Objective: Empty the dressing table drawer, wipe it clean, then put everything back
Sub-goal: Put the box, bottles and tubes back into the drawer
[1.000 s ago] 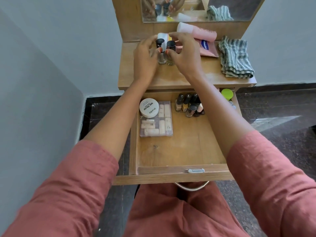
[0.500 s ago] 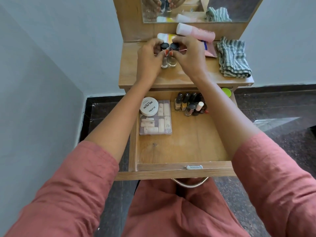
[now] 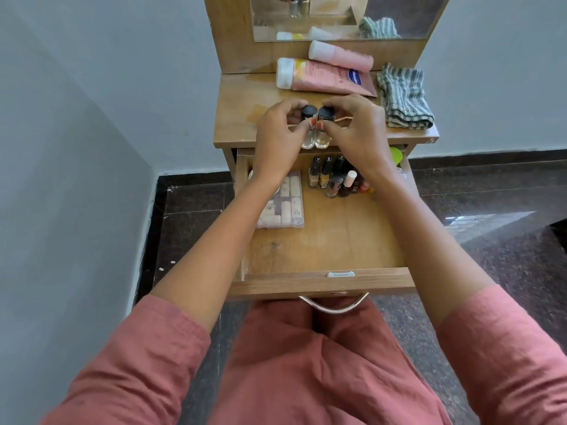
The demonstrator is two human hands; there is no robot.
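Both hands up at front edge of the counter [image 3: 233, 118], above the open drawer [image 3: 322, 240]. Left hand [image 3: 277, 138] pinched on left nail polish bottle [image 3: 307, 125], black cap, clear glass. Right hand [image 3: 352, 130] pinched on right nail polish bottle [image 3: 324, 125], same type. Bottles upright, side by side, touching; cannot tell if bases rest on the counter or hang just off its edge.

Drawer pulled fully out, front rail toward the person, metal handle [image 3: 334, 305] below it. Inside at back centre: cluster of nail polish bottles [image 3: 333, 177], upright, packed close. Left of cluster: clear plastic case [image 3: 287, 204] with pale cylindrical pieces, partly under left wrist. White round jar edge [image 3: 251, 174] just showing behind left forearm. Green round lid [image 3: 395, 156] at back right corner, mostly hidden by right wrist. Front half of drawer floor bare wood.

On counter rear: two pink tubes [image 3: 325, 76] lying flat, one behind the other, white caps left. Folded green striped cloth [image 3: 403, 98] at right edge. Mirror [image 3: 337, 16] above.
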